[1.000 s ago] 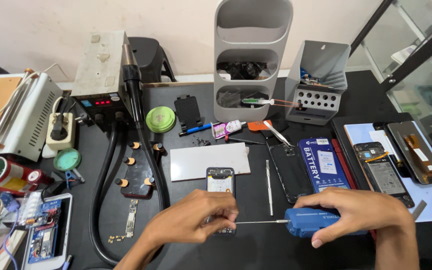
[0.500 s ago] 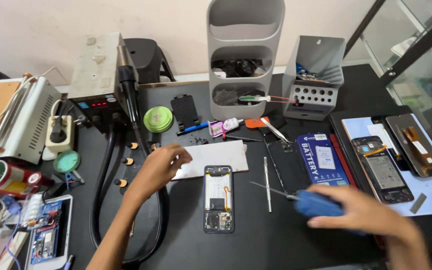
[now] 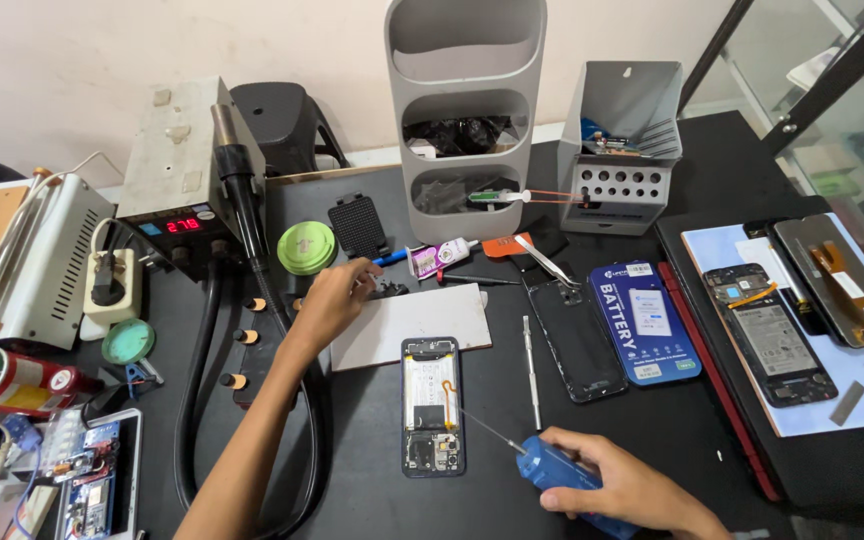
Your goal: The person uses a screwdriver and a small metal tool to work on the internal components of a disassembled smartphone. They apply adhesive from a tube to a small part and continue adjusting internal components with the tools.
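An opened smartphone [image 3: 433, 405] lies back-off in the middle of the black mat, its battery and boards exposed. My right hand [image 3: 624, 489] grips a blue electric screwdriver [image 3: 558, 472] near the front edge, its thin bit pointing up-left toward the phone's middle. My left hand [image 3: 335, 298] reaches to the far left corner of a white card [image 3: 422, 321] behind the phone, fingertips on small dark parts [image 3: 389, 289] there; whether it pinches one I cannot tell.
A hot-air station [image 3: 184, 180] with hose stands back left, a grey tiered organiser [image 3: 464, 110] and tool holder [image 3: 620, 150] at the back. A black phone back [image 3: 578, 339], blue battery box [image 3: 644, 322], tweezers [image 3: 547, 262], metal tool [image 3: 531, 368] and more phones [image 3: 770, 333] lie right.
My left hand left the phone and reached back-left to the card's corner. My right hand pulled the screwdriver back toward me and rightward, so the phone now lies uncovered.
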